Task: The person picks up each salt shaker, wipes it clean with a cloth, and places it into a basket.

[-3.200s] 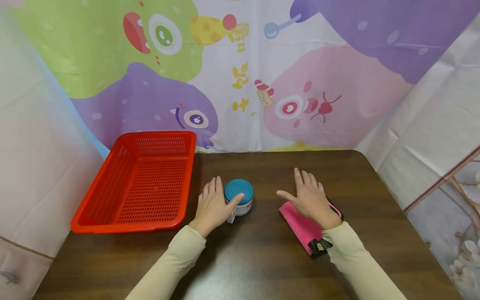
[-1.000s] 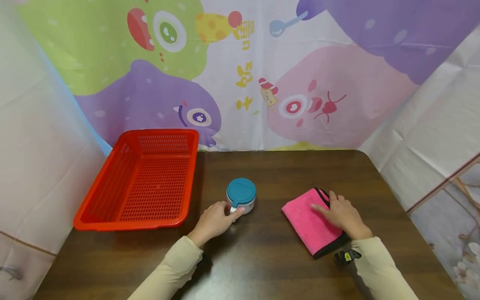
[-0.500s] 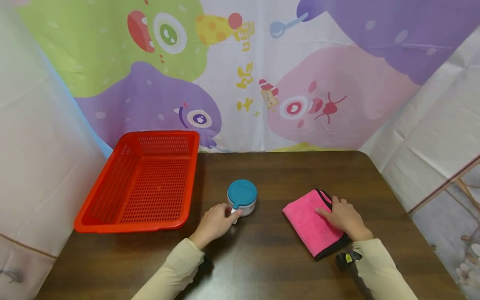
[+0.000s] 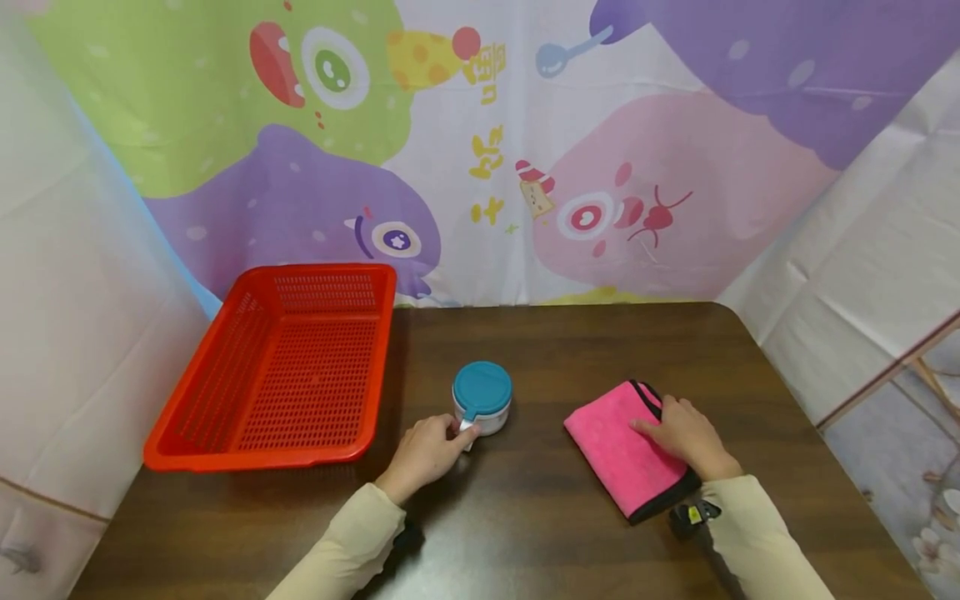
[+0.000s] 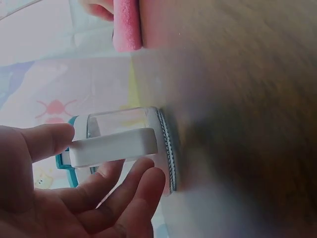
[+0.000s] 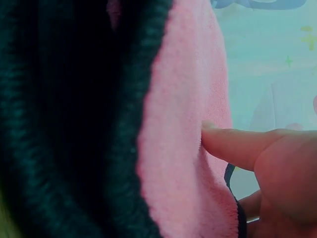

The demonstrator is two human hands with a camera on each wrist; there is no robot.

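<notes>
A small clear jar [image 4: 491,422] with a teal lid [image 4: 483,387] stands upright on the brown table. My left hand [image 4: 425,454] holds its white handle [image 5: 114,148], thumb at the lid end and fingers curled beneath the handle in the left wrist view. To the right lies a folded pink towel [image 4: 622,446] with black edging. Along its right edge my right hand [image 4: 690,435] grips it. The thumb presses into the pink face in the right wrist view, while the other fingers are mostly hidden behind the cloth.
A red plastic basket [image 4: 381,367] with slotted walls sits at the table's left, beside the jar. A cartoon-printed curtain [image 4: 480,250] hangs right behind the table's back edge. Pale sheets hang at both sides.
From hovering by the jar, my left hand has come down to its handle. My right hand has shifted right to the towel's edge. Over the last second both have stayed nearly still.
</notes>
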